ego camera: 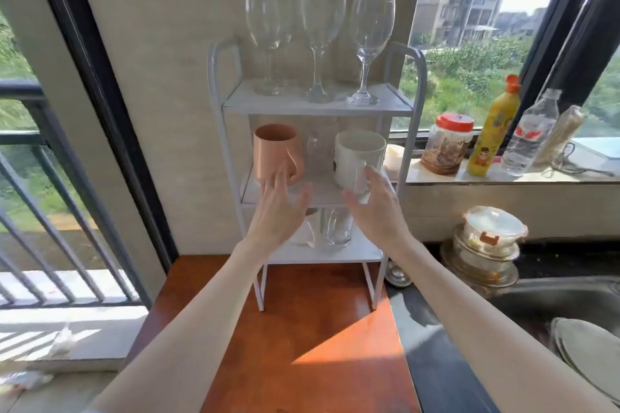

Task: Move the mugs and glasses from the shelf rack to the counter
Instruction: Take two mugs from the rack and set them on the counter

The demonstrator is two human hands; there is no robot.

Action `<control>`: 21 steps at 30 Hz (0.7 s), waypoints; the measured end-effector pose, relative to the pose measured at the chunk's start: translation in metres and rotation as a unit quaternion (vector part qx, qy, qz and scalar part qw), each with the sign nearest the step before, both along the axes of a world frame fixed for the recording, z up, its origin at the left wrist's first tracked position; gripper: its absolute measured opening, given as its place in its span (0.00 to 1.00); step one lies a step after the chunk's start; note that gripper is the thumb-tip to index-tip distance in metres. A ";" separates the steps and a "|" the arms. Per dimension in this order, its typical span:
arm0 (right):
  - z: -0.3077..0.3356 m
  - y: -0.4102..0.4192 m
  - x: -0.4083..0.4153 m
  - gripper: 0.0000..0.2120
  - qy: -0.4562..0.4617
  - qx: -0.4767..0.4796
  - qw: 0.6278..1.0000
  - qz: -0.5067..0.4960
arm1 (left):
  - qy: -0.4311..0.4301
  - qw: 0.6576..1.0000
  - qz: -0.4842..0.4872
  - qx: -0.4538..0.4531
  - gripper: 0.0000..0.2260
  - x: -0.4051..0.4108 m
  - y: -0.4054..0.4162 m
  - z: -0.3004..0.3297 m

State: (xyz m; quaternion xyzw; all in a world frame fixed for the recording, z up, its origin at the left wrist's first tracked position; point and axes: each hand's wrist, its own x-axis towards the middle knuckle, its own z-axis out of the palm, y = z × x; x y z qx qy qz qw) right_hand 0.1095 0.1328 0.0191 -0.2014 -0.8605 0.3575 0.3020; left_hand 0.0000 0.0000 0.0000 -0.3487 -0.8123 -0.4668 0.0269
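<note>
A white three-tier shelf rack point(231, 144) stands on a reddish wooden counter point(312, 339). Three wine glasses point(322, 30) stand on its top tier. On the middle tier sit a pink mug point(273, 151) at the left, a white mug point(357, 156) at the right and a clear glass point(317, 144) behind them. A clear glass mug point(337, 228) stands on the bottom tier. My left hand point(278, 211) is open, fingertips just short of the pink mug's handle. My right hand point(375, 204) is open, fingers touching the white mug's right side.
A windowsill at the right holds a red-lidded jar point(448, 144), a yellow bottle point(491, 131) and a clear plastic bottle point(531, 134). Stacked glass lidded containers point(488, 241) stand by a steel sink point(570, 305) holding a plate point(590, 355). A balcony railing lies left.
</note>
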 end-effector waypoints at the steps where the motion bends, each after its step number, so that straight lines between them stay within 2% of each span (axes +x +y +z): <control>1: 0.001 0.002 -0.005 0.22 0.016 -0.038 0.999 -0.009 | -0.007 1.000 0.010 0.013 0.26 -0.003 0.003 0.001; 4: 0.009 0.008 -0.017 0.18 0.043 -0.147 0.988 -0.017 | -0.016 0.999 0.012 0.042 0.21 -0.009 0.015 0.004; 8: 0.013 0.021 -0.034 0.10 0.035 -0.296 0.955 0.002 | -0.106 0.988 0.019 0.114 0.10 -0.017 0.028 0.017; 10: 0.014 0.023 -0.039 0.10 0.052 -0.370 0.928 0.013 | -0.150 0.978 0.037 0.142 0.10 -0.020 0.033 0.020; 13: 0.014 0.024 -0.044 0.11 0.063 -0.390 0.919 0.011 | -0.194 0.967 0.079 0.144 0.15 -0.023 0.040 0.024; 17: 0.015 0.024 -0.043 0.11 0.055 -0.407 0.911 0.026 | -0.215 0.958 0.118 0.150 0.13 -0.021 0.045 0.026; 21: 0.016 0.026 -0.035 0.12 0.053 -0.381 0.923 0.024 | -0.189 0.958 0.132 0.173 0.08 -0.010 0.036 0.024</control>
